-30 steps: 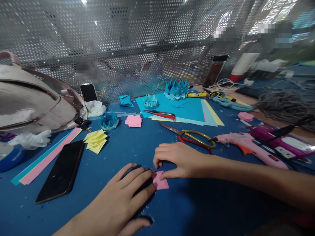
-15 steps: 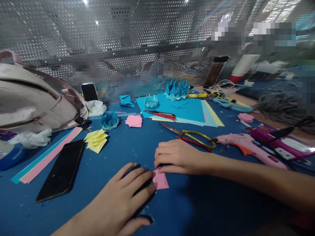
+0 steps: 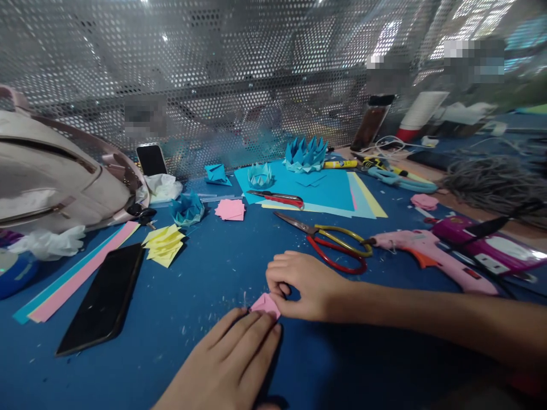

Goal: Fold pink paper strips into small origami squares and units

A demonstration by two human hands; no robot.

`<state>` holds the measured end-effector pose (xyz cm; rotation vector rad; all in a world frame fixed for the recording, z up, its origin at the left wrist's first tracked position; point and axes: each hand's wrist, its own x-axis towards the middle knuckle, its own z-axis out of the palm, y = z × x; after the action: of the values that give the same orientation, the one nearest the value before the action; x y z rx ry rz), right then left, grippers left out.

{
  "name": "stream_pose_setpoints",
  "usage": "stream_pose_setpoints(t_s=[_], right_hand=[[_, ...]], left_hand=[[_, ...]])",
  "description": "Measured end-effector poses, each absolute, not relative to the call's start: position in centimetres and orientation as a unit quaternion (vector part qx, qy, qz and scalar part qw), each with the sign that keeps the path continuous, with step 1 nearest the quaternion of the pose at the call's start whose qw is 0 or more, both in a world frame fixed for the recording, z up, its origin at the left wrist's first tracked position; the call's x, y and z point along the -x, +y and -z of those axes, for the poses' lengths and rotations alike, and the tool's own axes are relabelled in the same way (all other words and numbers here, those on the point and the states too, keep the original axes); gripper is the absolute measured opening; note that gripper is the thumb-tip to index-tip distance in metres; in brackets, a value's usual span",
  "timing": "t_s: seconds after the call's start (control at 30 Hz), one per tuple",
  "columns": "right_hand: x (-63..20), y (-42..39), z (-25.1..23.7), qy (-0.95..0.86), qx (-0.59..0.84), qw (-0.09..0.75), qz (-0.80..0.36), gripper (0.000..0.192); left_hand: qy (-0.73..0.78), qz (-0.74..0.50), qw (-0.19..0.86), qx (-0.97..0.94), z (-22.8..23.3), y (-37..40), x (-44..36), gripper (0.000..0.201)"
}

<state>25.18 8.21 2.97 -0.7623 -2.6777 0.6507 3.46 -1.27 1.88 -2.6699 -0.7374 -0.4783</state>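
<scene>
A small folded square of pink paper [image 3: 265, 304] lies on the blue tabletop in front of me. My left hand [image 3: 233, 359] reaches in from below, its fingers stretched out and resting on the near edge of the paper. Curled at the paper's right corner is my right hand [image 3: 301, 287], thumb and forefinger closed on it. Both hands hide parts of the paper. Beyond the right hand lie scissors [image 3: 318, 230] with one red and one yellow handle, their blades partly apart.
Flat paper sheets [image 3: 329, 191] carry a red cutter [image 3: 282, 199] and folded blue crowns. Pink squares [image 3: 231, 210] and yellow squares [image 3: 164, 245] lie left of centre. A phone [image 3: 102, 299], paper strips [image 3: 85, 273] and a bag [image 3: 55, 165] are at left. A pink glue gun [image 3: 431, 253] lies right.
The pink paper has shifted slightly left and turned. My left hand's fingers have come closer together over its near edge. My right hand has moved a little lower, its fingers more curled.
</scene>
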Motion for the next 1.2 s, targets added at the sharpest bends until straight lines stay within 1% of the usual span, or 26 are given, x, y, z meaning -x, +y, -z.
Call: stream_pose_setpoints(t_s=[0.2,0.33,0.4,0.5,0.77,0.93,1.03,1.2], right_hand=[[-25.5,8.9,-3.7,-0.940,0.194,0.111,-0.259,0.014],[-25.7,9.3,-4.2,-0.943,0.179,0.093,-0.264,0.013],[-25.7,9.4,-4.1,-0.944,0.180,0.093,-0.262,0.013],[-25.8,9.4,-3.9,-0.943,0.180,0.098,-0.264,0.014],[-26.0,9.3,-3.7,-0.938,0.167,0.111,-0.282,0.013],[-26.1,9.6,-3.8,-0.923,0.154,0.104,-0.337,0.004],[-26.2,10.0,-4.1,-0.914,0.134,0.098,-0.371,0.009],[-26.4,10.4,-4.6,-0.921,0.087,0.086,-0.369,0.020]], left_hand=[[-0.234,0.132,0.170,0.948,-2.5,-0.9,-3.2,0.056],[-0.271,0.156,0.180,0.932,-2.8,-0.9,-2.8,0.059],[-0.285,0.183,0.174,0.925,-2.4,-1.0,-2.3,0.063],[-0.269,0.193,0.167,0.929,-1.4,-1.1,-1.5,0.062],[-0.238,0.146,0.200,0.939,0.2,-1.5,-1.3,0.053],[-0.263,0.155,0.185,0.934,0.2,-1.7,-1.6,0.059],[-0.256,0.151,0.180,0.938,0.2,-1.7,-1.6,0.060],[-0.254,0.165,0.142,0.942,-0.1,-1.7,-1.7,0.062]])
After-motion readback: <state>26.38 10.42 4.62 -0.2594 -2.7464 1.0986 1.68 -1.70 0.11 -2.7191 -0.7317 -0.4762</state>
